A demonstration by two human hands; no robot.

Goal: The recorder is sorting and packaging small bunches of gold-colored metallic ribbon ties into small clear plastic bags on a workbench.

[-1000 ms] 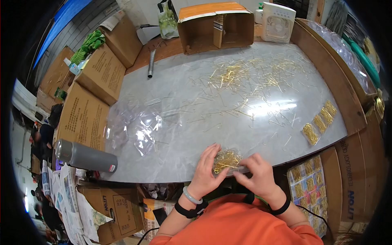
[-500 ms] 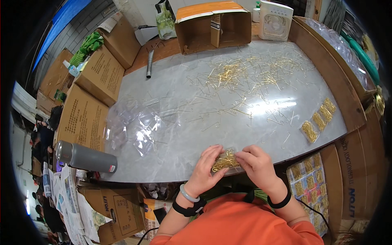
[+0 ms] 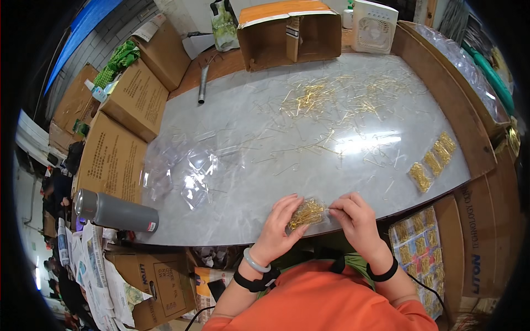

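Near the table's front edge, my left hand (image 3: 276,225) is wrapped round a small clear plastic bag of gold wire hooks (image 3: 308,213). My right hand (image 3: 353,216) is closed in a pinch at the bag's right end, where clear film shows beside the fingertips. The exact bit of film between those fingers is too small to make out. Loose gold hooks (image 3: 312,99) lie heaped and scattered over the far middle and right of the table. At the right edge sit several filled bags of hooks (image 3: 432,164) in a slanting row.
Empty clear bags (image 3: 193,179) lie piled on the table's left. A grey bottle (image 3: 124,212) lies beside them, before cardboard boxes (image 3: 110,157). A metal tube (image 3: 202,85), an open carton (image 3: 265,44) and a white fan (image 3: 374,27) stand or lie along the back.
My right hand has shifted slightly right, drawing away from the bag's middle to its end. The left hand keeps its hold, and more of the bag now shows.
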